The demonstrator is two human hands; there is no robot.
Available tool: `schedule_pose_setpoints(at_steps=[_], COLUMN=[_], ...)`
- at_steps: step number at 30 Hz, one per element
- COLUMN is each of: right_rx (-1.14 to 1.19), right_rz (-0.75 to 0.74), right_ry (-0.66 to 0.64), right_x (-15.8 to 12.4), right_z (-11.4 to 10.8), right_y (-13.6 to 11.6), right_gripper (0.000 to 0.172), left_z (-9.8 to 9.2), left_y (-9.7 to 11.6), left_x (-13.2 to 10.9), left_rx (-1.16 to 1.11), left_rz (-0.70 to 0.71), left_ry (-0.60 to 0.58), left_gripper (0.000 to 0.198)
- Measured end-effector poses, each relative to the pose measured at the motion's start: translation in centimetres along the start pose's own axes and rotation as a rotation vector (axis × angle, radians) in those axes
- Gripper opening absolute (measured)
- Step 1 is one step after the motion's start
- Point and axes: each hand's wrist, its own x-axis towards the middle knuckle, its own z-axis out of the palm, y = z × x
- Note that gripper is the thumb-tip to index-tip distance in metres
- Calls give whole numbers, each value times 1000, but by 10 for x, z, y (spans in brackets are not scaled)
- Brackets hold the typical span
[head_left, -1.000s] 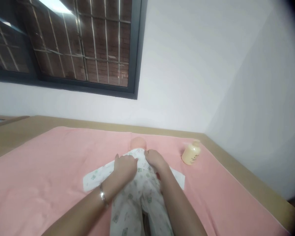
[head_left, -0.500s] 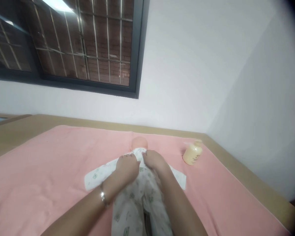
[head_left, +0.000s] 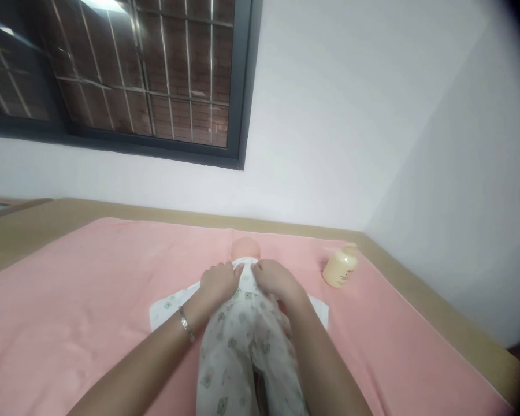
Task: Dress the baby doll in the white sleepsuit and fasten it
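Observation:
A baby doll lies on its back on a pink blanket (head_left: 112, 277), its bald head (head_left: 245, 248) pointing away from me. White baby clothes (head_left: 234, 335) with a small green print cover it, sleeves spread to both sides and trouser legs toward me. My left hand (head_left: 220, 283), with a silver bracelet at the wrist, is closed on the cloth at the left of the chest. On the other side my right hand (head_left: 277, 280) pinches the cloth near the neckline. The doll's face is hidden from this angle.
A cream pump bottle (head_left: 340, 267) stands on the blanket to the right of the doll. Tan edging (head_left: 190, 219) borders the blanket at the back and right. Behind it rises a white wall (head_left: 320, 115) with a dark-framed, barred window (head_left: 156, 86).
My left hand has shifted up toward the neckline, its thumb now at the collar. My right hand stays almost in place on the cloth. The view has tilted slightly.

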Motion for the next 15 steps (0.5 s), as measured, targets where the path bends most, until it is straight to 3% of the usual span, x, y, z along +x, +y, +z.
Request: schedule_pose_setpoints(at_steps=[7,15], right_rx=[-9,83], right_rz=[120,193], right_ry=[33,14], right_x=[20,39], right_z=[20,29], right_y=[0,16], right_gripper=[52,65], left_z=[14,12], left_y=[-3,0], left_x=[15,14], left_rx=[-155,-254], left_rz=[-59,-90], left_ry=[-23,-17], left_gripper=[67,78])
